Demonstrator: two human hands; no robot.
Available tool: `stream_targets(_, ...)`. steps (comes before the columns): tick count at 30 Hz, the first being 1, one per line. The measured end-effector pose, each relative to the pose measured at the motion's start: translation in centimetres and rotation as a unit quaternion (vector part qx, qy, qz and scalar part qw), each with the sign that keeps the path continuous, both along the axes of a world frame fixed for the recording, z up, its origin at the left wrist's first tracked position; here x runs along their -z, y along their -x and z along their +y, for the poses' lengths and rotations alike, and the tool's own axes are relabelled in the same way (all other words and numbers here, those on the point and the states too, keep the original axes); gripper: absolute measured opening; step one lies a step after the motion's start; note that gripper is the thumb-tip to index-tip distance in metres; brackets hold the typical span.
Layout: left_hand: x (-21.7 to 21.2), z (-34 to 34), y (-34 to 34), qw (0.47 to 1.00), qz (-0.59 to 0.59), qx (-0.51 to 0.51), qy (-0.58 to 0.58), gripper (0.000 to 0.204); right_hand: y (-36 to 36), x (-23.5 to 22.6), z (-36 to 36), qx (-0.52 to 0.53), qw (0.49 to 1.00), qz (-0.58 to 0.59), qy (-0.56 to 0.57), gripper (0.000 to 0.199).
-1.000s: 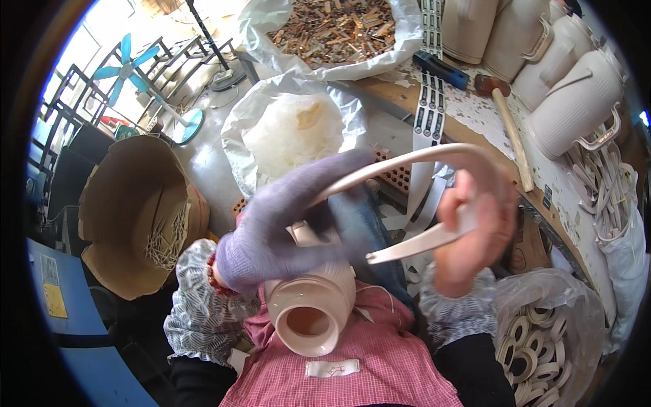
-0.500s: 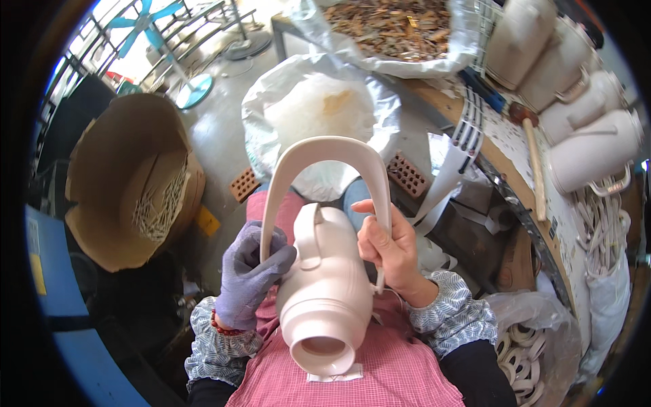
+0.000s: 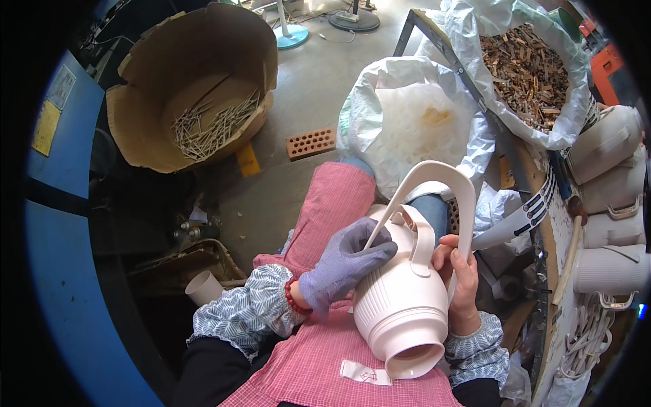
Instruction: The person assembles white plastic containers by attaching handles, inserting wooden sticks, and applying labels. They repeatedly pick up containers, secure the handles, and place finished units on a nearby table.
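A pale pink plastic jug body (image 3: 400,302) lies tilted in my lap, its round open mouth facing me. A small fixed grip (image 3: 425,244) stands out from its side. Over the body arches a wide pale pink carrying handle (image 3: 444,173). My left hand (image 3: 342,264), in a grey-purple glove, is closed on the handle's left leg, against the jug's side. Bare, my right hand (image 3: 461,278) has its fingers around the handle's right leg, with some of them hidden behind it. Whether the leg ends are joined to the jug is hidden.
Ahead stands a white sack (image 3: 413,129) with whitish contents. At left is a torn cardboard drum (image 3: 135,129) holding thin sticks. A perforated brick (image 3: 310,143) lies on the floor. On the right bench are several jug bodies (image 3: 610,268), a mallet (image 3: 568,258) and a sack of brown pieces (image 3: 525,74).
My view has turned left, so things shift rightward in the picture. The jug has tilted in my lap, its mouth now toward the lower right. Both hands keep hold of the carrying handle.
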State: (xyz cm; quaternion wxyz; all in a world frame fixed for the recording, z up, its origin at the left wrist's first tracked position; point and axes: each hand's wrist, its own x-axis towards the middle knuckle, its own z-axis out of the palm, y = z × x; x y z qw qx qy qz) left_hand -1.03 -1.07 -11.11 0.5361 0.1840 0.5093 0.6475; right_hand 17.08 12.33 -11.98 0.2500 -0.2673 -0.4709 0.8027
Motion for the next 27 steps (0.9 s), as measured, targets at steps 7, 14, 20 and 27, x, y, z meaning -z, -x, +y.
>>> stream_targets(7, -0.4, -0.5, -1.1, 1.000, -0.002, -0.026, -0.015, 0.016, -0.6, 0.4, -0.2, 0.004, 1.000, 0.001, 0.000, 0.026)
stream_targets(14, -0.4, 0.4, -2.6, 0.991, 0.032, -0.105, -0.074, 0.020, 0.9, 0.4, -1.1, 0.091, 0.994, -0.001, -0.069, 0.031)
stream_targets(20, -2.0, -1.1, 3.5, 0.961, 0.249, -0.019, -0.115, 0.021, 2.9, -1.7, -0.9, 0.028, 0.981, -0.023, -0.193, 0.055)
stream_targets(27, -6.8, 3.1, 8.7, 0.857, 0.048, 0.067, -0.509, 0.019, 7.3, -6.5, 6.6, -0.179, 0.918, 0.043, -0.351, 0.037)
